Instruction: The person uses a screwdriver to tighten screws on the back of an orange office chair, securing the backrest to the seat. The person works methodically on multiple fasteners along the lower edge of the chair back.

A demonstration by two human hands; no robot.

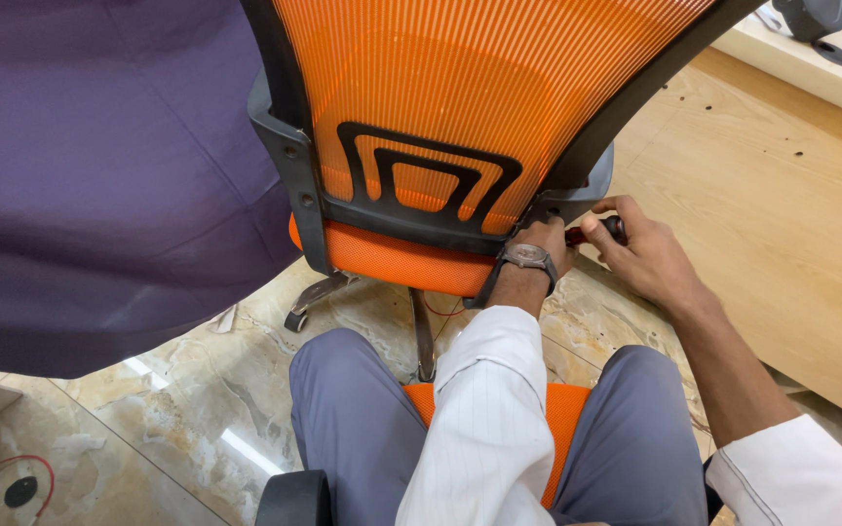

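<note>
**Both hands working at the chair's back bracket**

Both hands are meeting at the lower right corner of the orange chair (411,107). Left hand (543,239), wearing a watch, is pressing against the black frame (421,219); its grip is hidden. Right hand (635,253) is grasping a small dark-handled tool (608,230). The backrest is already sitting on its bracket; judging by this, fastening is under way. Beyond, a wooden panel (782,224) is crowding the right side, purple cloth (99,175) the left.
</note>
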